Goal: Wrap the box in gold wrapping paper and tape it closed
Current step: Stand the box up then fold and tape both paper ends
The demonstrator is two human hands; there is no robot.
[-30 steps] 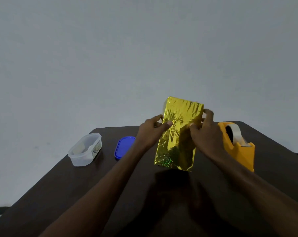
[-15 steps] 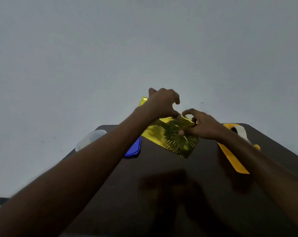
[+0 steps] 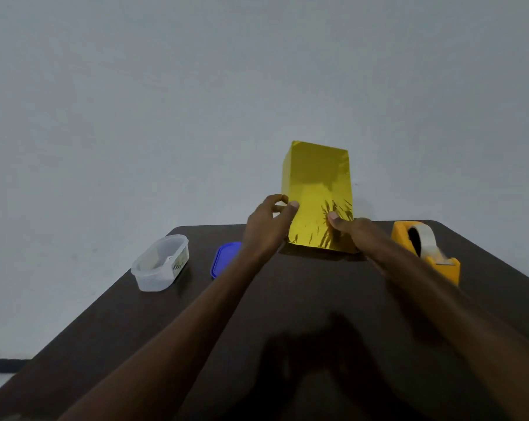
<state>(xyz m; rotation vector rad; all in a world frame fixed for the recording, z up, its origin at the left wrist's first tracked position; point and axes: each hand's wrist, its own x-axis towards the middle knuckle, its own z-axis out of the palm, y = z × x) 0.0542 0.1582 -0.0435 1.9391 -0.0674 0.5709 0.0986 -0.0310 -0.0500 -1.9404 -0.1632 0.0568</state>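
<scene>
Beside the gold-wrapped box [image 3: 317, 189]: tape dispenser [image 3: 424, 250], blue lid [image 3: 223, 259], clear tub [image 3: 159, 262]

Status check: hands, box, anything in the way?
Left hand and right hand both grip the gold-wrapped box. Box upright on table. Tape dispenser alongside, nothing blocking.

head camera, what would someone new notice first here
The gold-wrapped box standing upright at the far middle of the dark table, held by the left hand and right hand. Next, the orange tape dispenser to its right, then the blue lid and clear container on its left.
</scene>
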